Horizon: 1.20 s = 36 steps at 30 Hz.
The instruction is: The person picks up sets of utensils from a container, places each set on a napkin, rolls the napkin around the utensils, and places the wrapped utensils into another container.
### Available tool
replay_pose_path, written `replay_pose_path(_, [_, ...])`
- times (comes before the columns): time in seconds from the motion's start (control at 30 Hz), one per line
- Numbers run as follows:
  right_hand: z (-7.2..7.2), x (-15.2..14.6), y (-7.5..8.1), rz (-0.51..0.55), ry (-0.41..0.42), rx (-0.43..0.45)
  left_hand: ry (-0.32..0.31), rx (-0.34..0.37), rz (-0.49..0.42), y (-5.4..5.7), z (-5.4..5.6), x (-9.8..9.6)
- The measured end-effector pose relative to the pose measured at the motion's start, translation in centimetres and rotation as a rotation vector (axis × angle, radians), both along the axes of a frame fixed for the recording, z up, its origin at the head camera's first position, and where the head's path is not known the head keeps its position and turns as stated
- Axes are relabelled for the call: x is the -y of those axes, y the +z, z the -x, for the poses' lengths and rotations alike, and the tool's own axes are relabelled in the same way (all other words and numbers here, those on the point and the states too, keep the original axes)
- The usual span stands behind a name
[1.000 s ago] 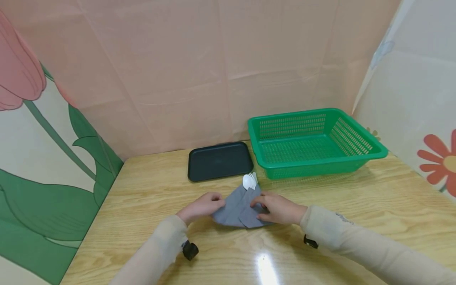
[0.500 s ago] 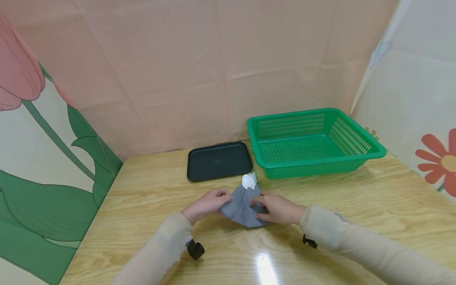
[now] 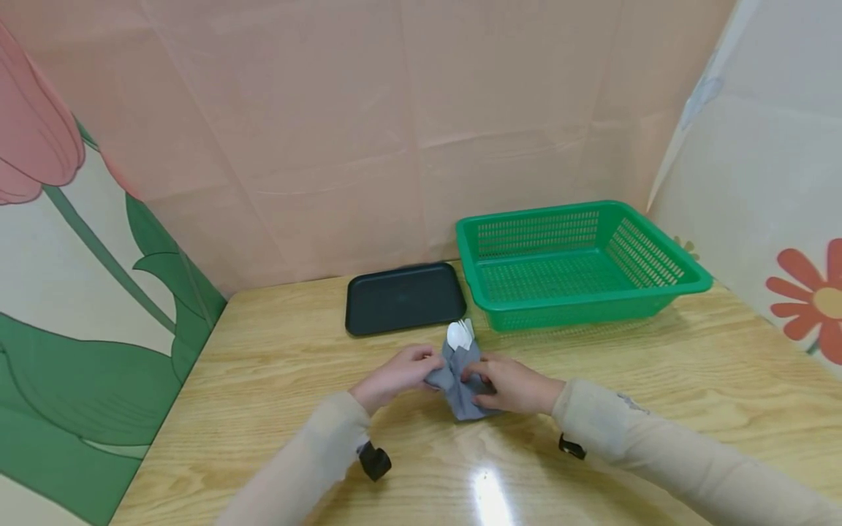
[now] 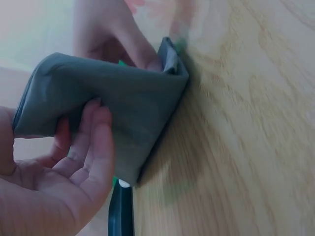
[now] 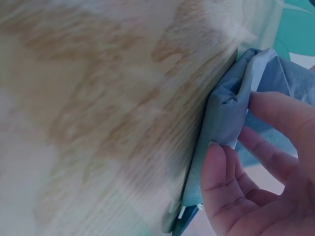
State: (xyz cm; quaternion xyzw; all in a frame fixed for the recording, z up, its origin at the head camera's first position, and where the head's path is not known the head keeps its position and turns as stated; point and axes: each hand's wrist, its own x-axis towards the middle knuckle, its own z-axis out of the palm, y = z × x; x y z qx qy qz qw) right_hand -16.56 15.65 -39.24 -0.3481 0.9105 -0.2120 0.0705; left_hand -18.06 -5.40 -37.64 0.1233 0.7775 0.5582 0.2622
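Note:
A grey cloth napkin [image 3: 465,408] is partly folded round white cutlery on the table. A spoon [image 3: 454,337] and the fork [image 3: 464,326] beside it stick out of its far end; their lower parts are hidden in the cloth. My left hand [image 3: 398,374] pinches the napkin's left flap, raised and bent over toward the right. In the left wrist view its fingers [image 4: 101,123] lie under the flap. My right hand [image 3: 520,383] holds the napkin's right side down with bent fingers. Thumb and fingertips [image 5: 216,157] touch the folded edge in the right wrist view.
Behind the napkin lies a black tray [image 3: 404,298]. A green plastic basket [image 3: 592,298] stands to the tray's right, near the back of the wooden table [image 3: 276,380]. Printed sheets hang behind and at both sides.
My left hand has moved right, carrying the napkin's left flap up and inward, so the cloth looks narrower. My right hand has stayed in place on the napkin.

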Motion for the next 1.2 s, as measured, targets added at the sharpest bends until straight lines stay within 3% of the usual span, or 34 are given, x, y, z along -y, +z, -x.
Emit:
replay_pose_path(0.37, [0.2, -0.2, 0.0, 0.054, -0.01, 0.037, 0.034, 0.029, -0.064, -0.5, -0.2, -2.1])
replay_pose_path(0.87, [1.3, -1.0, -0.8, 0.181, 0.038, 0.11, 0.004, 0.081, -0.107, -0.7, -0.9, -3.4])
replay_pose_path(1.2, [1.2, -1.1, -0.5, 0.211, 0.012, 0.195, 0.01, 0.09, -0.112, -1.4, -0.7, -4.0])
